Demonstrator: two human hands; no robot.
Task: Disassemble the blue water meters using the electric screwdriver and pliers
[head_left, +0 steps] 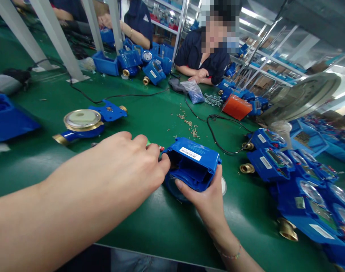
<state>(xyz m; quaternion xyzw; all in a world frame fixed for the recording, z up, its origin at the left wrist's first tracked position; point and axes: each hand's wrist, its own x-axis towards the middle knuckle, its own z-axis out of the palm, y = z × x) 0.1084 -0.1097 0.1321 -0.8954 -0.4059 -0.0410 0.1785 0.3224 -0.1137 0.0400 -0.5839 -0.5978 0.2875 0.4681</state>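
My right hand [207,196] grips a blue plastic meter housing [193,162] from below, its open side turned toward me and a white barcode label on top. My left hand [124,166] reaches in from the left with its fingers closed at the housing's left edge. A small green and red object [154,145], perhaps a tool or wire, shows just past the knuckles. What the left fingers pinch is hidden.
A brass-rimmed water meter on a blue body [83,122] lies on the green table [149,113] to the left. Several finished blue meters [297,181] crowd the right side. Loose screws [189,124], a black cable [215,132] and an orange box [236,107] lie beyond. Co-workers sit opposite.
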